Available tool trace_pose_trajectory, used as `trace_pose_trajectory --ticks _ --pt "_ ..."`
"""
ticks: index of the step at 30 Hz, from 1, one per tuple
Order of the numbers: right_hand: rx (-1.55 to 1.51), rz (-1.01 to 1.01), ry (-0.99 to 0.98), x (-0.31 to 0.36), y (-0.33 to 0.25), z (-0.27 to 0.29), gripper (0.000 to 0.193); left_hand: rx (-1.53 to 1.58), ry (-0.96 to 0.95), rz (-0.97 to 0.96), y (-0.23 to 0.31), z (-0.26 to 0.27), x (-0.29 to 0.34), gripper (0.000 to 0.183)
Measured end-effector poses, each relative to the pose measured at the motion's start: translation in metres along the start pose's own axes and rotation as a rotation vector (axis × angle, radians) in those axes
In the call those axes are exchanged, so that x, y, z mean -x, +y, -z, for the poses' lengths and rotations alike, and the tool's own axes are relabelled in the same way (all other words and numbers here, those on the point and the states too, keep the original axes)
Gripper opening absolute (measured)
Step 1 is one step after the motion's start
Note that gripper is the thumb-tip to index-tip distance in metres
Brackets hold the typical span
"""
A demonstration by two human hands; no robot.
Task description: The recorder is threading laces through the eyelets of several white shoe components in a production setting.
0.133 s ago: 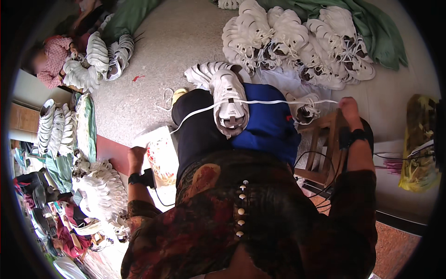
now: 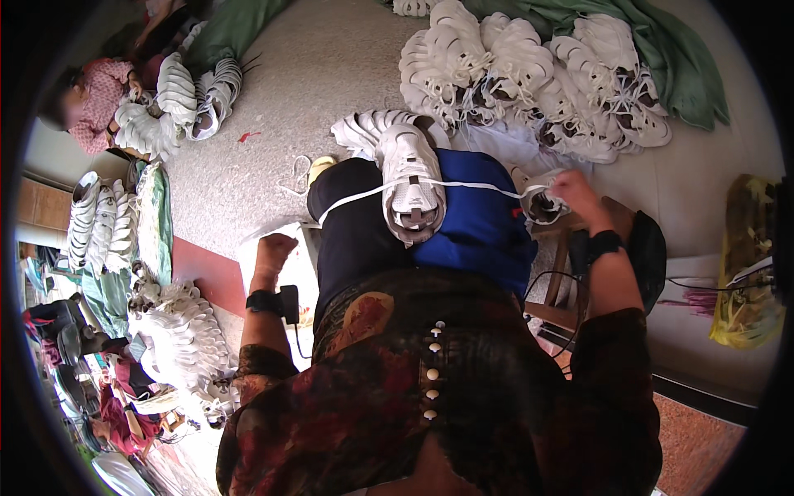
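A white sneaker (image 2: pixel 413 169) lies across my thighs, its heel toward me. Over it runs a white shoelace (image 2: pixel 484 185), slightly slack, from one side of my lap to the other. My right hand (image 2: pixel 575 192) is closed on the lace near its right end, above another white shoe (image 2: pixel 544 207). My left hand (image 2: pixel 275 252) is closed beside my left knee, over a bright white box (image 2: pixel 308 248). The lace runs toward this hand, but its left end is lost against the white.
A large heap of white shoes (image 2: pixel 529 74) lies at the far right by green cloth (image 2: pixel 678 74). More stacked shoes (image 2: pixel 178 331) stand at the left. A person in a pink top (image 2: pixel 99 91) sits far left. A wooden stool (image 2: pixel 558 273) and cables are by my right side.
My right hand has moved inward and slightly forward, toward the sneaker. My left hand has come in a little and up. The lace between them has slackened.
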State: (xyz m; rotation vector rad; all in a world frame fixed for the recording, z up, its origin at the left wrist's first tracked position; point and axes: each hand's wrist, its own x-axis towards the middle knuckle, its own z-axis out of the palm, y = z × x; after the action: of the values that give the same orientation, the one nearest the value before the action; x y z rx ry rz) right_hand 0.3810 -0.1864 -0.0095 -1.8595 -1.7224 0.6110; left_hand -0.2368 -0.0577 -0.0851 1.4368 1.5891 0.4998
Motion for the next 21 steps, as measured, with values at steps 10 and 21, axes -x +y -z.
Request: trace_pose_trajectory --ticks 10,21 --pt "-0.325 0.163 -0.139 -0.067 -0.133 -0.112 0.004 0.162 -0.348 -0.335 0.149 -0.064 0.015 0.006" --pt "0.003 0.334 -0.114 -0.086 -0.163 -0.133 0.039 -0.027 -0.138 -0.607 0.156 -0.083 0.021 0.011"
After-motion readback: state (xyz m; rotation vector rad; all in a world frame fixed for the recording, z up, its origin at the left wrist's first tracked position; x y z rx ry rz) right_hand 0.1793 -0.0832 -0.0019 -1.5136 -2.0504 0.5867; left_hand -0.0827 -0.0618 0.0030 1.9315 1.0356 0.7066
